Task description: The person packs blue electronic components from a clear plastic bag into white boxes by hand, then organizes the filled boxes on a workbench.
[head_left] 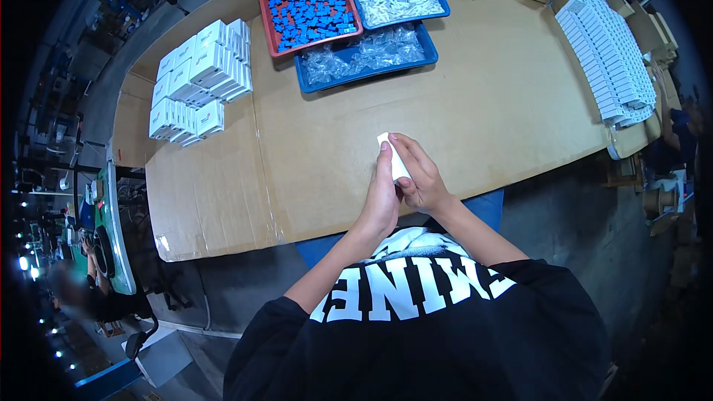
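Note:
A small white box (399,166) is held between my two hands, just above the near part of the cardboard-covered table. My left hand (382,197) presses along its left side with the thumb up near the top end. On the other side, my right hand (423,182) wraps round it with the fingers over the far end. Much of the box is hidden by my palms and fingers, so I cannot tell whether its flaps are closed.
Beyond my hands stand a red tray (265,11) of blue pieces, a blue tray (447,9) of white pieces and a lower blue tray (312,90) of clear plastic bags. White boxes (212,67) are stacked at left, and a long row of white boxes (601,59) lines the right edge.

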Demonstrator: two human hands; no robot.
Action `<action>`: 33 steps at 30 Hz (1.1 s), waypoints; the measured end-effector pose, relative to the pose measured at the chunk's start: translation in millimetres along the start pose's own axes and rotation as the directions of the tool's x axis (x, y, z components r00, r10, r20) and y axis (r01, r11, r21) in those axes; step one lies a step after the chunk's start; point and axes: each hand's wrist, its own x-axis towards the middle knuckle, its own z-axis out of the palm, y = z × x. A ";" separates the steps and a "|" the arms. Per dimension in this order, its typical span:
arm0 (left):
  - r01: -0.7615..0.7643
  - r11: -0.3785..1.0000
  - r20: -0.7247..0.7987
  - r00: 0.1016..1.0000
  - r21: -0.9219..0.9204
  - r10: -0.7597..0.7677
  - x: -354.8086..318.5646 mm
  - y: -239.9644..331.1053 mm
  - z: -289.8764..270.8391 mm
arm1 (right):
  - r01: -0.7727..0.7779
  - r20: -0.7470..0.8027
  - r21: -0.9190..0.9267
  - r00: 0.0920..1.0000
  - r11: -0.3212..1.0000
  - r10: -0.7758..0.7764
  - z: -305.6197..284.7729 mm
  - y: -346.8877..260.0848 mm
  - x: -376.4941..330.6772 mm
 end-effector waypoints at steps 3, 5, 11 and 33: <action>0.024 0.999 -0.007 1.000 0.034 -0.024 -1.0 -1.4 -4.9 | -0.018 0.000 -0.005 1.000 1.000 0.018 4.2 -2.2 -5.0; 0.049 0.998 -0.010 0.999 0.040 -0.048 -0.3 -3.0 -8.2 | -0.049 0.007 0.001 0.999 0.999 0.049 5.1 -3.2 -6.6; 0.063 0.998 -0.006 0.998 -0.025 -0.063 13.2 -9.8 -13.8 | -0.085 0.027 -0.028 0.996 0.996 0.085 7.1 4.1 -8.2; -0.436 0.838 0.009 0.888 0.328 0.459 34.3 9.6 -26.0 | -0.509 0.252 0.238 0.855 0.827 0.454 1.4 -4.6 30.2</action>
